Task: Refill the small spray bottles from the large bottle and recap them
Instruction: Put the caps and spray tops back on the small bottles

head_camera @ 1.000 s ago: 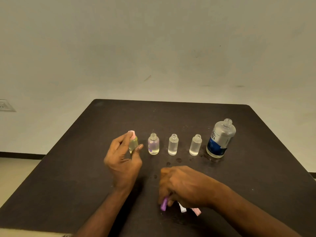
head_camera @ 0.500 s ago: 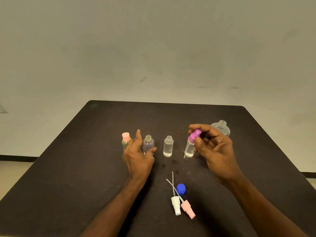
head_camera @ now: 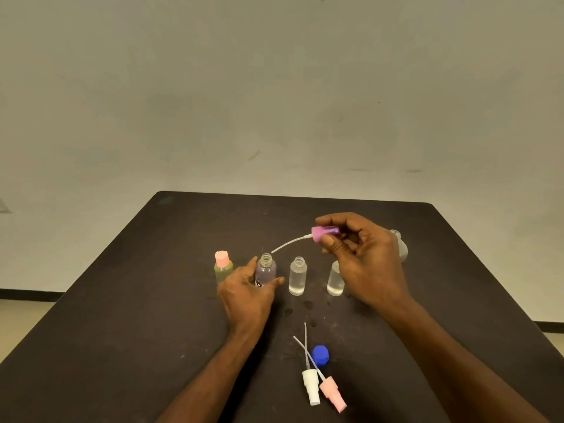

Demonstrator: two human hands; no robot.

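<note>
Loose caps (head_camera: 320, 383) clutter near table (head_camera: 122, 315); left bare.

Single head-worn wide-angle view, looking forward and down across the dark counter (head_camera: 128, 300) toward a plain wall (head_camera: 274, 87). Close to both forearms, with the counter's near edge cut off below.

We see dim, even, yellowish light; wall (head_camera: 274, 87) murky. Soft faint shadows under hands on dark bench (head_camera: 122, 300). No glare. Wide-angle bends bench edges. Slight overall softness, compression blur.
</note>
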